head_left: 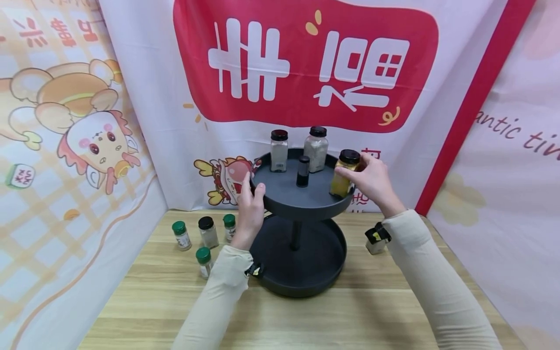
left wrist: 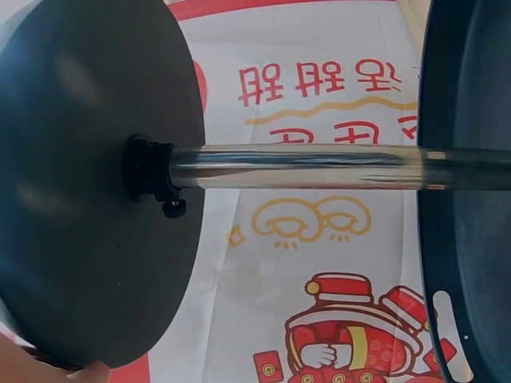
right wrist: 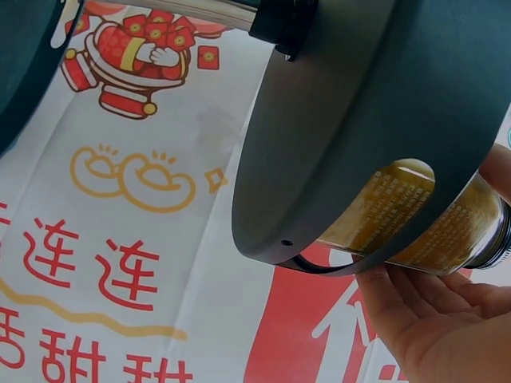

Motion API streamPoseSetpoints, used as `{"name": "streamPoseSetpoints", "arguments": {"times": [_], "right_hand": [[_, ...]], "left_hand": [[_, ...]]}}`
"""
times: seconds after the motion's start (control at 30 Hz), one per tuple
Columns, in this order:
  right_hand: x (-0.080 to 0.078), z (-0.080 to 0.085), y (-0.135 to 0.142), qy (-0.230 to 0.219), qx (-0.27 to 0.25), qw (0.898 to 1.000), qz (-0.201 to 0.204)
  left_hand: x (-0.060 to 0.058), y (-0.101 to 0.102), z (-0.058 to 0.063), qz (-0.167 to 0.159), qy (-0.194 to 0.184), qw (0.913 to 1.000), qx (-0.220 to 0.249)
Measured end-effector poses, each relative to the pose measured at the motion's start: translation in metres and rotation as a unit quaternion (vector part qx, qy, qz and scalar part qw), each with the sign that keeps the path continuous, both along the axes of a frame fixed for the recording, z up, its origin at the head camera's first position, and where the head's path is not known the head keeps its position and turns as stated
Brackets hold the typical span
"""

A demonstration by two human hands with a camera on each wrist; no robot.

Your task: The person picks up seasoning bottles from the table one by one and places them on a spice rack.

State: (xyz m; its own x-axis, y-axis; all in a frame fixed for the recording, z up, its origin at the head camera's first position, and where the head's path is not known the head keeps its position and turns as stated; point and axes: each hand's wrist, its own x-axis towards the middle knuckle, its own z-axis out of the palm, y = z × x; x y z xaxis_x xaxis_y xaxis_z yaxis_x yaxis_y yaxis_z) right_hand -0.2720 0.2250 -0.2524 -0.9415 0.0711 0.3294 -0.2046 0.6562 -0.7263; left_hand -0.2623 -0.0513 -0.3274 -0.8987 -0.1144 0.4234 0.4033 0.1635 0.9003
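A black two-tier tray (head_left: 280,201) stands on the table. My right hand (head_left: 372,177) holds a spice jar (head_left: 340,184) with a black lid and yellow-brown contents, at the right side of the upper tier. In the right wrist view, the jar (right wrist: 447,239) shows partly through a slot in the tier's wall, with fingers (right wrist: 399,307) around it. On the left, my left hand (head_left: 251,214) grips the upper tier's rim; its fingers are mostly hidden in the left wrist view. Two black-lidded jars with pale contents, one left (head_left: 278,154) and one right (head_left: 316,151), stand on the upper tier.
Left of the tray stand several jars: green-lidded ones (head_left: 181,238) and a black-lidded one (head_left: 209,236). A jar (head_left: 375,248) is partly hidden by my right wrist strap. A short black post (head_left: 303,172) rises from the upper tier. Printed cloth (head_left: 153,97) hangs behind.
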Motion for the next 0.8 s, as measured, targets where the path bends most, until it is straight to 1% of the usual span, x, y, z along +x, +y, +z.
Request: {"name": "streamPoseSetpoints", "arguments": {"times": [0.27, 0.43, 0.53, 0.6, 0.7, 0.8], "right_hand": [[0.000, -0.001, 0.000, -0.004, -0.026, 1.000, 0.007], [0.004, -0.001, 0.007, 0.012, -0.061, 0.998, 0.026], [0.008, -0.001, 0.015, 0.015, -0.079, 0.996, 0.040], [0.010, -0.002, 0.022, 0.012, -0.082, 0.995, 0.047], [0.014, -0.004, 0.031, 0.005, -0.071, 0.996, 0.052], [0.017, -0.008, 0.040, -0.010, -0.063, 0.997, 0.054]], "left_hand": [[0.000, 0.002, -0.002, 0.008, 0.012, 0.9999, 0.002], [-0.002, 0.002, -0.002, 0.009, 0.021, 0.9997, -0.003], [-0.003, 0.002, -0.001, 0.007, 0.022, 0.9997, -0.005], [-0.003, 0.002, 0.000, 0.008, 0.018, 0.9998, -0.007], [-0.004, 0.001, 0.002, 0.010, 0.012, 0.9998, -0.009], [-0.007, 0.001, 0.004, 0.012, 0.002, 0.9999, -0.004]]}}
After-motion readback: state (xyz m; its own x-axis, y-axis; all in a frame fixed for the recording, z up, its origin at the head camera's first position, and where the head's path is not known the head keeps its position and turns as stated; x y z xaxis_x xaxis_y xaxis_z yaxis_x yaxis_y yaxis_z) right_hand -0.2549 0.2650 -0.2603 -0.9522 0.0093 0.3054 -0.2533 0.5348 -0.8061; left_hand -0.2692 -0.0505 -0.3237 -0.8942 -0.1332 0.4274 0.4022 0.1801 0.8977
